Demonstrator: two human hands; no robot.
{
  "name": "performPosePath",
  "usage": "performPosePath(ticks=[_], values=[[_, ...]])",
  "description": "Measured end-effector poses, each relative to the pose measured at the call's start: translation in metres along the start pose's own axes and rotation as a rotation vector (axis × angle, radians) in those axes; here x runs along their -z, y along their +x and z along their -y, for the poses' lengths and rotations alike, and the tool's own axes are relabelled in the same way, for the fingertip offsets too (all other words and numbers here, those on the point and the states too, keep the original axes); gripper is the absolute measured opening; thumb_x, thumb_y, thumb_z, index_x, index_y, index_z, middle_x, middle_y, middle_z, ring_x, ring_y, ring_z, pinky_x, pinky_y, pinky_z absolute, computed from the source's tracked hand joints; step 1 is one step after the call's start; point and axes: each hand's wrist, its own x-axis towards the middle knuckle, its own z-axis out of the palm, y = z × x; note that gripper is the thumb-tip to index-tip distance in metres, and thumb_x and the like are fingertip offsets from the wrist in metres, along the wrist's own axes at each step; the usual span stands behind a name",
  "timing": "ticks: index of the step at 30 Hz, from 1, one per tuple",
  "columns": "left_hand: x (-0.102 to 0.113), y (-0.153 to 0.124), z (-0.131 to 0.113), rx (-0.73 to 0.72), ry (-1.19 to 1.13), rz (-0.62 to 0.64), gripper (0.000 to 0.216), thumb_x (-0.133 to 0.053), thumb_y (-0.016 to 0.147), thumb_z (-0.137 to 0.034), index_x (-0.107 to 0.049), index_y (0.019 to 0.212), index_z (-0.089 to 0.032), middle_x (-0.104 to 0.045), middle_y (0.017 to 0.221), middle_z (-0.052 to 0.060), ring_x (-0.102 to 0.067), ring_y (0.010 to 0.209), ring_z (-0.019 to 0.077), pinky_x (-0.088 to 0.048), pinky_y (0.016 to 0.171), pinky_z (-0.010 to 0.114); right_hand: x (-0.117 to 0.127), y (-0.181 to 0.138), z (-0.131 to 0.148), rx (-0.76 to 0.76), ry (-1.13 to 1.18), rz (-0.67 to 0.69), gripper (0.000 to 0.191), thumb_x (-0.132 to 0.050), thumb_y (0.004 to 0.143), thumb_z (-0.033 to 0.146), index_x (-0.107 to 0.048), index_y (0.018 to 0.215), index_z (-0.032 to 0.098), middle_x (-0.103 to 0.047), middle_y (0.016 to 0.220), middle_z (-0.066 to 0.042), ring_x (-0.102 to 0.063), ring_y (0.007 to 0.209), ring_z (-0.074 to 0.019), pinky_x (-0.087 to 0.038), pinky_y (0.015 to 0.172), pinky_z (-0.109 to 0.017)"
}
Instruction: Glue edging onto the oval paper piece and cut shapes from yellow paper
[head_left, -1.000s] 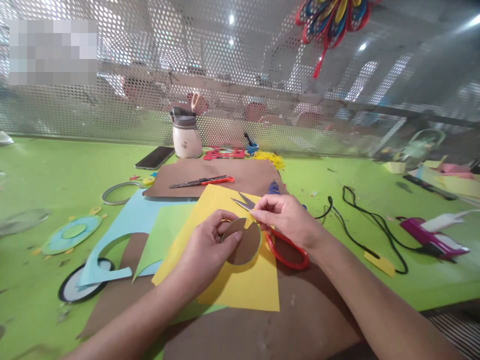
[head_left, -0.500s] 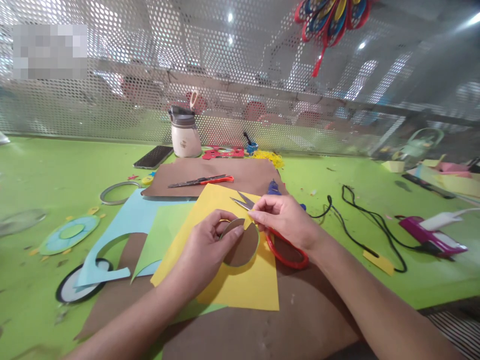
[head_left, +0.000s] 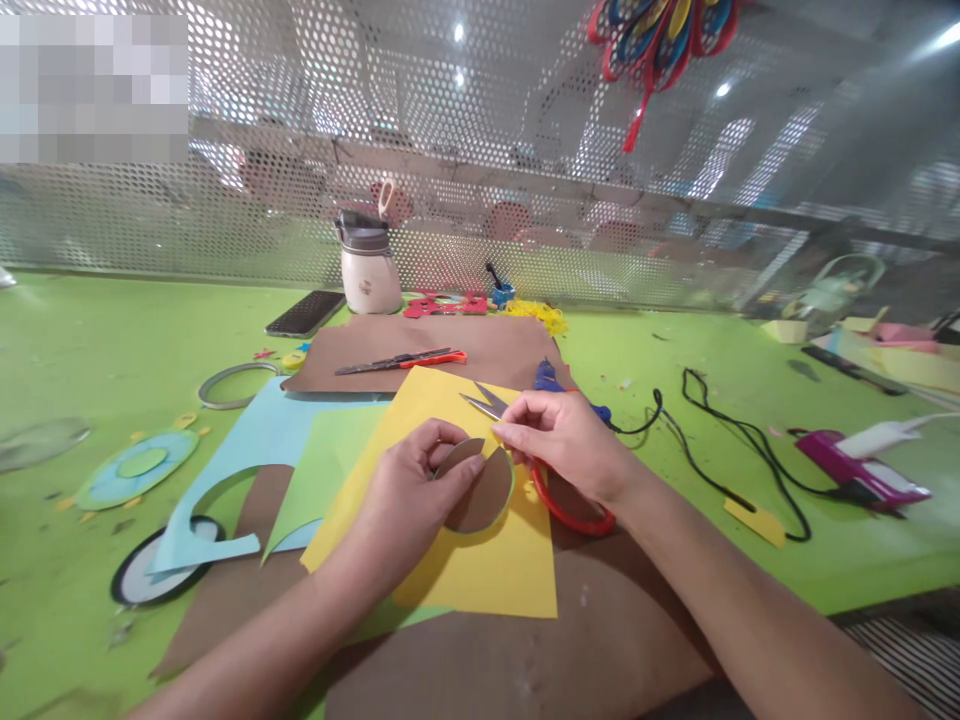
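My left hand (head_left: 420,480) is closed, pinching a round brown card disc (head_left: 480,495) between thumb and fingers. A narrow notch is cut into the disc's upper edge, and a thin green rim shows along its right side. In my right hand (head_left: 566,435) is a pair of scissors with red handles (head_left: 574,508). Their blades (head_left: 489,402) stand apart and point up and left, above the disc. The right thumb and forefinger are pinched together beside the notch; whether they also hold a scrap cannot be made out. Under both hands lies a yellow paper sheet (head_left: 517,585).
Blue paper (head_left: 217,480) and green paper (head_left: 334,450) lie to the left, near a tape ring (head_left: 236,387). Behind are a utility knife (head_left: 401,361) on brown card, a phone (head_left: 305,314) and a jar (head_left: 371,280). A blue glue gun (head_left: 546,375) and its cord are at right.
The notch in the disc shows as a wider gap now. My right fingertips have shifted slightly left over its upper edge. The scissors stay in the right hand.
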Motion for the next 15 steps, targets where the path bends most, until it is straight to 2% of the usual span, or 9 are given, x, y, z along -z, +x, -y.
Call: performPosePath(ticks=[5, 10, 15], values=[[0.0007, -0.0013, -0.0014, 0.014, -0.027, 0.003, 0.021, -0.07, 0.068, -0.033, -0.055, 0.077, -0.021, -0.066, 0.061, -0.004, -0.058, 0.054, 0.0139, -0.037, 0.05, 0.022, 0.0013, -0.001, 0.0017, -0.029, 0.019, 0.011, 0.027, -0.07, 0.075, 0.041, -0.06, 0.074, 0.016, -0.056, 0.059, 0.003, -0.05, 0.051, -0.0096, -0.041, 0.05, -0.024], [0.0028, -0.0017, -0.003, 0.037, -0.121, -0.008, 0.024, -0.073, 0.067, -0.032, -0.056, 0.08, -0.02, -0.068, 0.065, -0.003, -0.06, 0.057, 0.0141, -0.037, 0.052, 0.021, 0.0032, -0.0027, 0.0037, -0.021, 0.019, 0.011, 0.027, -0.063, 0.083, 0.043, -0.062, 0.076, 0.016, -0.055, 0.063, 0.003, -0.051, 0.053, -0.0092, -0.04, 0.05, -0.023], [0.0096, -0.0019, -0.0083, 0.069, -0.309, 0.062, 0.026, -0.075, 0.069, -0.031, -0.056, 0.081, -0.019, -0.071, 0.073, 0.0, -0.063, 0.068, 0.0156, -0.042, 0.06, 0.022, -0.0016, -0.0056, 0.0041, 0.002, 0.024, 0.092, 0.033, -0.056, 0.088, 0.043, -0.058, 0.069, 0.016, -0.053, 0.06, 0.003, -0.051, 0.055, -0.0095, -0.039, 0.054, -0.024]])
